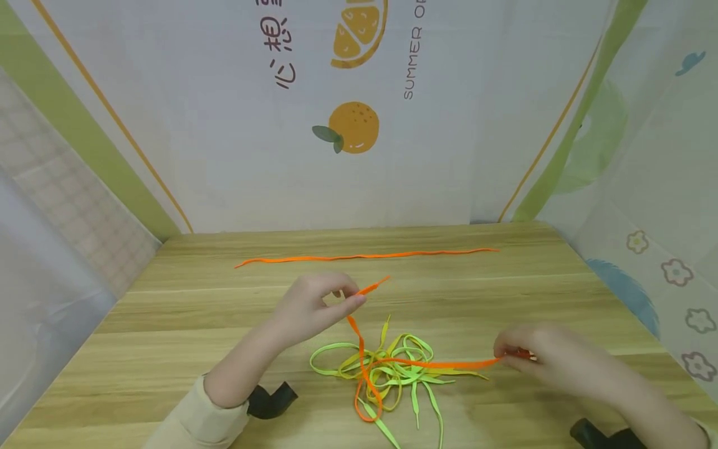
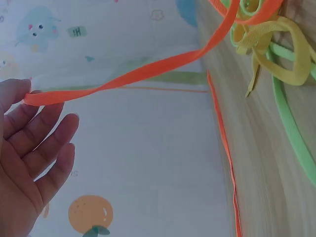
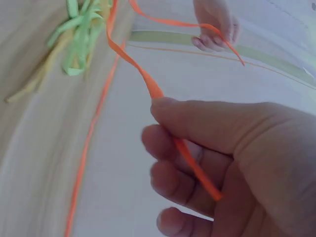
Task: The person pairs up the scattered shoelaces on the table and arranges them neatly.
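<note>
Between both hands (image 1: pixel 314 308) (image 1: pixel 561 362), which pinch it near its ends, droops an orange lace (image 1: pixel 460 365).

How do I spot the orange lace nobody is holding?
On the wooden table, look toward the back. There one orange lace lies nearly straight. Unlike the other orange lace, held by the left hand and right hand, it lies apart from the green and yellow tangle.

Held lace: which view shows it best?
Head: it traces the held lace from left hand to right hand, loop included. Left wrist misses the right end; right wrist shows both ends but crops out the loop.
</note>
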{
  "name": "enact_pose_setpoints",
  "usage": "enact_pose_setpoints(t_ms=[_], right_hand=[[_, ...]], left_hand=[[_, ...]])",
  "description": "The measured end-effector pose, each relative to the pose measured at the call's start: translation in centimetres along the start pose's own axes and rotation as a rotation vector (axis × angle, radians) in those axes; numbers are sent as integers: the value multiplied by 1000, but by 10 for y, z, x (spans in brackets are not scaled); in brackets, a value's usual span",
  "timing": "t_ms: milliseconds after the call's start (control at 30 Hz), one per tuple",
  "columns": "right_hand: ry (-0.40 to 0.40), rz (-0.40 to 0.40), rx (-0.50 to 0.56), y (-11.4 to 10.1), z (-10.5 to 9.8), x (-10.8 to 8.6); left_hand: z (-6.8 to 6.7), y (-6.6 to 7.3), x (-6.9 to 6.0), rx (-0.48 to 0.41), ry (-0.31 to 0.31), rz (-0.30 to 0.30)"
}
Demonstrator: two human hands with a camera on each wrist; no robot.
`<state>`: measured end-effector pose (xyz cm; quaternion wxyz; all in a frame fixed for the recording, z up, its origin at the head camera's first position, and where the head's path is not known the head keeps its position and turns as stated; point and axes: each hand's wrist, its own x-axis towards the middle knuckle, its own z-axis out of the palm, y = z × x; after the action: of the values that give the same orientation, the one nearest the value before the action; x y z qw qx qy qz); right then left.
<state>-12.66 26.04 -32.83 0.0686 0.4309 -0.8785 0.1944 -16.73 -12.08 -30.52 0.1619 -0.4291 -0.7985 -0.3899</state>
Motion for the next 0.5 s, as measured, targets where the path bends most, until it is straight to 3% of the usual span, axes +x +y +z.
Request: enact_pose_setpoints(t_ms=[133,367,500], right_hand=[[19,16,-25,-3,-6,2],[29,24,-12,-9,-15,8],[86,-11,-44,-10,-20,12]], left_hand=[[-7,-4,-2,-30,54,-53],[-22,-9,-1,-50,173,3],[-31,-9,-2,-53,216,-46]])
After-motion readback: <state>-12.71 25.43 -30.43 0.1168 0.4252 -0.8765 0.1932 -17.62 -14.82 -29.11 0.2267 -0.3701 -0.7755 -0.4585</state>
